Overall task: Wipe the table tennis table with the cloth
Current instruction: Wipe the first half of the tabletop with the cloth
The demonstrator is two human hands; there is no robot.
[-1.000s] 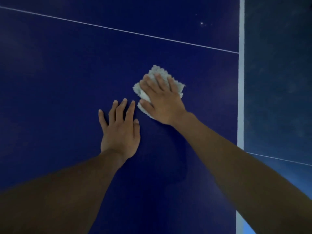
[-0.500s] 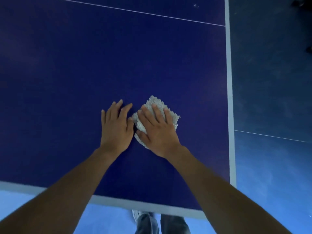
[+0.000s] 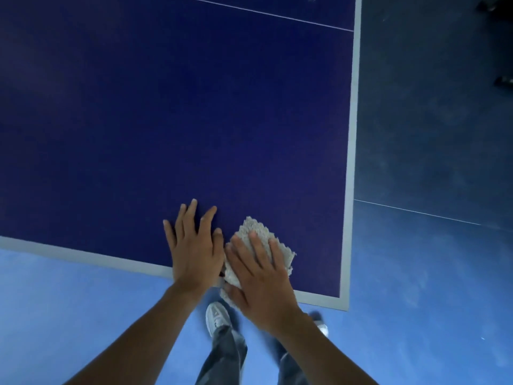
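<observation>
Cloth (image 3: 258, 232) lies under the right hand's (image 3: 261, 284) flat, spread fingers (image 3: 256, 247), seemingly overhanging the table (image 3: 350, 162).

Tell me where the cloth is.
In the head view, the cloth lies under the right hand at the near edge of the table, beside the left hand.
</observation>
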